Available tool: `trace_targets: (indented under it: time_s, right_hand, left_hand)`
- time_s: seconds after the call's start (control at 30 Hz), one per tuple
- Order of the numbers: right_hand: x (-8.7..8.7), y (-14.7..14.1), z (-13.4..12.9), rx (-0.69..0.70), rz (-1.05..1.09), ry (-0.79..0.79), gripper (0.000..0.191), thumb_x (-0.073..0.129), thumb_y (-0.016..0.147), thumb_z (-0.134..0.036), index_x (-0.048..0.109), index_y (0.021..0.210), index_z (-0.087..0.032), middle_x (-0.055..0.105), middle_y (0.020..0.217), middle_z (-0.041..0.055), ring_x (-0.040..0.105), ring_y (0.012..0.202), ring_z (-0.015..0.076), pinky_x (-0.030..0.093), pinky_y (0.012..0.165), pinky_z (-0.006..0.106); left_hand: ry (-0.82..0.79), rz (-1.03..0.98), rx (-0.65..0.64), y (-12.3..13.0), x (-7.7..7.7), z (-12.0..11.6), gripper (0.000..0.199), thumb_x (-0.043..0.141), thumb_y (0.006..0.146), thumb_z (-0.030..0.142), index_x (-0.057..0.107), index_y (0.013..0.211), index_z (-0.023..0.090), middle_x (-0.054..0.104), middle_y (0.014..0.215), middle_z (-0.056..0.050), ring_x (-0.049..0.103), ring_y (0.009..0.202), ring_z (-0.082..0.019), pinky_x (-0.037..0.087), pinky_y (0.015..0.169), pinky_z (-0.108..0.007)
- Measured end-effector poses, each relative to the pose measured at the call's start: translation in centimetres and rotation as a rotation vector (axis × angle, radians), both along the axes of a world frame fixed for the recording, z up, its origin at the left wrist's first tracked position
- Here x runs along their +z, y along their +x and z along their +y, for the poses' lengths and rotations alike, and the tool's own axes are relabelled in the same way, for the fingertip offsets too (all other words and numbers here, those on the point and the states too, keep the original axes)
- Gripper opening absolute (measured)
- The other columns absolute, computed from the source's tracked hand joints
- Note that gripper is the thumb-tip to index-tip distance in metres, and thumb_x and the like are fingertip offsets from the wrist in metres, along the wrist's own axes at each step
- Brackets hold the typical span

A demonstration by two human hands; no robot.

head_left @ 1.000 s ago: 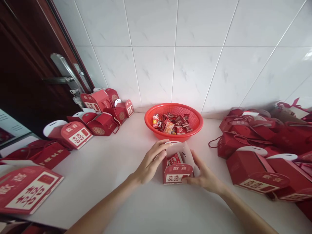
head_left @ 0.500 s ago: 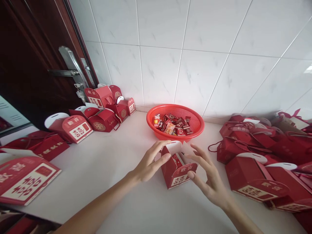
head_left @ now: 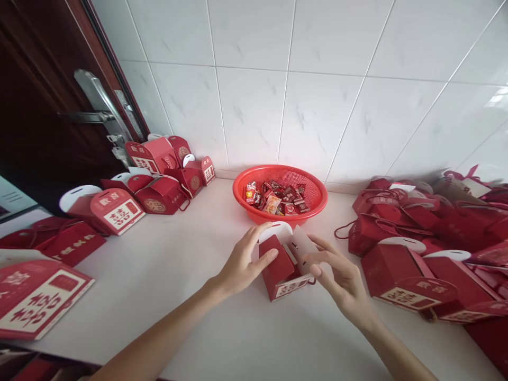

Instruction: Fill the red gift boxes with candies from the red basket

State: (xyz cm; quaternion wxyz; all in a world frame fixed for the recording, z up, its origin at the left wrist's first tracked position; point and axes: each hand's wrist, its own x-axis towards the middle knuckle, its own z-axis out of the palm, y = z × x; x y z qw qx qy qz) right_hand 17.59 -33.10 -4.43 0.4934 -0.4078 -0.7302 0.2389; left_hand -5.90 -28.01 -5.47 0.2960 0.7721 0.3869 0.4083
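A small red paper gift box (head_left: 277, 259) with white inner sides stands on the table between my two hands. Its left flap is folded inward over the opening, while the right flap (head_left: 300, 244) stands up, showing its pale inside and small slots. My left hand (head_left: 244, 259) holds the box's left side, thumb on the folded red flap and fingers along the outer back edge. At the right flap, my right hand (head_left: 337, 270) has its bent fingers and thumb on the card. The box's contents are mostly hidden under the left flap.
Right behind the box sits a red plastic basket (head_left: 319, 196) with wrapped sweets. Several red gift boxes (head_left: 119, 211) stand at left, and more boxes (head_left: 408, 272) are piled at right. White wall tiles (head_left: 250, 116) rise behind; a dark door (head_left: 35, 69) is at far left.
The left flap has been folded inward, covering what showed inside the box. My right fingers have closed in on the right flap. The front's rounded flap no longer stands up. The view has shifted slightly.
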Motion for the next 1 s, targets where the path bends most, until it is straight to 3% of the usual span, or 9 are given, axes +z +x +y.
trace_targets:
  time_s: [0.07, 0.13, 0.3, 0.53, 1.0]
  right_hand:
    - [-0.4, 0.0, 0.0, 0.009, 0.023, 0.008, 0.025, 0.062, 0.096, -0.03, 0.067, 0.121, -0.028, 0.064, 0.135, 0.0101, 0.057, 0.13, 0.0278, 0.051, 0.101, 0.039]
    - [-0.9, 0.0, -0.1, -0.008, 0.08, 0.023, 0.036, 0.063, 0.095, -0.029, 0.058, 0.131, -0.028, 0.064, 0.13, 0.0098, 0.061, 0.121, 0.0253, 0.052, 0.1, 0.039]
    - [-1.5, -0.2, -0.5, -0.009, 0.087, 0.007, 0.023, 0.062, 0.096, -0.03, 0.059, 0.118, -0.027, 0.067, 0.109, 0.0057, 0.063, 0.107, 0.0214, 0.052, 0.094, 0.034]
    - [-1.0, -0.5, -0.7, 0.058, -0.047, 0.016, 0.021, 0.053, 0.1, -0.035, 0.065, 0.112, -0.022, 0.069, 0.112, 0.009, 0.064, 0.109, 0.0237, 0.052, 0.092, 0.034]
    - [-1.1, -0.7, -0.5, 0.076, -0.026, 0.053, 0.022, 0.053, 0.101, -0.037, 0.067, 0.111, -0.023, 0.073, 0.108, 0.0083, 0.065, 0.11, 0.0247, 0.053, 0.093, 0.036]
  left_hand:
    - [0.017, 0.009, 0.002, 0.1, -0.3, -0.1, 0.049, 0.057, 0.098, 0.04, 0.044, 0.143, 0.026, 0.058, 0.143, -0.009, 0.055, 0.13, -0.025, 0.045, 0.11, -0.039]
    - [0.036, 0.014, -0.002, 0.3, -0.5, -0.2, 0.05, 0.057, 0.098, 0.039, 0.043, 0.145, 0.027, 0.056, 0.145, -0.009, 0.053, 0.133, -0.024, 0.045, 0.111, -0.039]
    - [0.071, 0.02, -0.002, 0.5, -0.7, -0.3, 0.051, 0.056, 0.099, 0.038, 0.041, 0.146, 0.028, 0.055, 0.146, -0.009, 0.052, 0.134, -0.025, 0.044, 0.112, -0.04]
    - [0.095, 0.034, 0.001, 0.5, -0.8, -0.4, 0.049, 0.054, 0.099, 0.039, 0.044, 0.146, 0.027, 0.056, 0.145, -0.01, 0.053, 0.133, -0.027, 0.044, 0.112, -0.044]
    - [0.079, 0.013, 0.006, 0.6, -1.2, -0.3, 0.051, 0.056, 0.098, 0.038, 0.043, 0.145, 0.025, 0.054, 0.148, -0.011, 0.052, 0.136, -0.025, 0.044, 0.113, -0.042]
